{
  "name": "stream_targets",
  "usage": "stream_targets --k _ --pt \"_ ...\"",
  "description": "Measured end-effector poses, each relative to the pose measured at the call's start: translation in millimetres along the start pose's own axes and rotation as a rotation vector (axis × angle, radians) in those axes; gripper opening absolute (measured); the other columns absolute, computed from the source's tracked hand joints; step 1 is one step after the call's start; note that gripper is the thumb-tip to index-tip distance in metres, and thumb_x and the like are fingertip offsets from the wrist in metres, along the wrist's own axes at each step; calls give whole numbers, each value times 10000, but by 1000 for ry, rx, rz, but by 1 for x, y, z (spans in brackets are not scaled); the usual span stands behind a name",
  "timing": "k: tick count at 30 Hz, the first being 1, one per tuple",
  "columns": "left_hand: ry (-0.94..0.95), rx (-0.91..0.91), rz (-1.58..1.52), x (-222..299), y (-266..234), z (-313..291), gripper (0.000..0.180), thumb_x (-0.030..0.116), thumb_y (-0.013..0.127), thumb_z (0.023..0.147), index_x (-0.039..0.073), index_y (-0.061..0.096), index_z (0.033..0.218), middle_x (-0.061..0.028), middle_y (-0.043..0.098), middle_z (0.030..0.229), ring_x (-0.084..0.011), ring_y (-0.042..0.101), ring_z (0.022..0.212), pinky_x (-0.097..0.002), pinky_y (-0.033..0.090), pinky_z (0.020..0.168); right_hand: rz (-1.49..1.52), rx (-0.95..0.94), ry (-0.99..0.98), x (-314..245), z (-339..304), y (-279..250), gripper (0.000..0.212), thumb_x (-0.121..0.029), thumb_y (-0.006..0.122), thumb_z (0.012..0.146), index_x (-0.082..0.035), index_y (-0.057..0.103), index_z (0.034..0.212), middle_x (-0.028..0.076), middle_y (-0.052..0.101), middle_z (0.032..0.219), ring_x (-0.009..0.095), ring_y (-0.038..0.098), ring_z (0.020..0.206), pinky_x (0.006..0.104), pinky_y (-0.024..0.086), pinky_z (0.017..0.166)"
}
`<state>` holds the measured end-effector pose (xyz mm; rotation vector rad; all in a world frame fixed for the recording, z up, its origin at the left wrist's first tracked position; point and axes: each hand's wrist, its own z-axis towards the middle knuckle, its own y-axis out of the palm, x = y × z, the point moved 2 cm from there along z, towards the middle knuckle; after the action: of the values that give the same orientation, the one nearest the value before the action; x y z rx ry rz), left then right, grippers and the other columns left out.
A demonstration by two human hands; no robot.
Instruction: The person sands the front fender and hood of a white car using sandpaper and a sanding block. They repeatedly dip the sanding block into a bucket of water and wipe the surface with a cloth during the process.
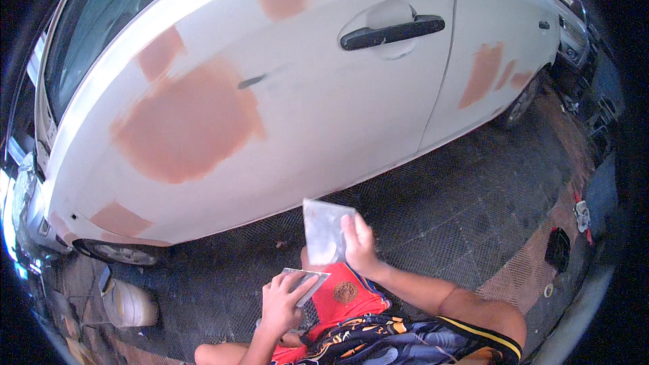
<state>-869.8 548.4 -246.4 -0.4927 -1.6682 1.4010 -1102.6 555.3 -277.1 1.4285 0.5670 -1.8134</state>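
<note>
My right hand [359, 247] pinches a flat, grey-white, squarish plate [324, 230] by its right edge, thumb lying across its face. The plate is tilted up, apart from the car. Lower and to the left, my left hand [278, 303] is closed on a smaller flat grey plate [309, 285] with a pale edge; part of it is hidden behind my fingers. Both hands are above my lap. In front of them stands a white car door [338, 122] with a large orange-brown filler patch [189, 122] and several smaller ones around it.
A black door handle [392, 32] juts from the door. A whitish bucket [132, 304] stands at the lower left on the dark textured floor [433, 223]. At the right lie a black object [558, 249], a red-and-white item [582, 215] and a small ring [548, 290].
</note>
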Motion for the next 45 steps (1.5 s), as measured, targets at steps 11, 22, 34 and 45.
stream_targets --k 11,22,34,45 --pt "297 267 12 24 -19 16 682 154 749 739 304 618 1391 -167 476 1438 -449 443 1381 -731 382 1036 700 -289 899 14 -23 11 287 -99 632 978 -22 637 1255 119 716 1163 233 711 1034 397 578 910" --pt "136 520 241 -27 -80 12 638 120 775 690 248 678 1307 -116 559 1383 -378 485 1348 -605 375 1051 52 -427 231 -57 14 34 325 -216 536 1061 22 588 1275 122 722 1131 196 697 1022 349 547 887" --pt "245 147 -421 -71 -43 23 805 -146 603 674 185 613 1407 -152 597 1331 -348 582 1247 -480 492 1003 -137 54 -391 -99 79 15 407 -371 582 1047 15 608 922 57 593 693 96 527 672 357 460 589" --pt "155 624 -1082 -8 -163 124 544 39 599 985 -33 404 1488 -167 594 1334 -330 640 1182 -492 598 914 -171 -531 -749 -219 264 -126 349 -323 511 1083 -39 608 1261 24 626 1202 111 580 1107 290 457 984"
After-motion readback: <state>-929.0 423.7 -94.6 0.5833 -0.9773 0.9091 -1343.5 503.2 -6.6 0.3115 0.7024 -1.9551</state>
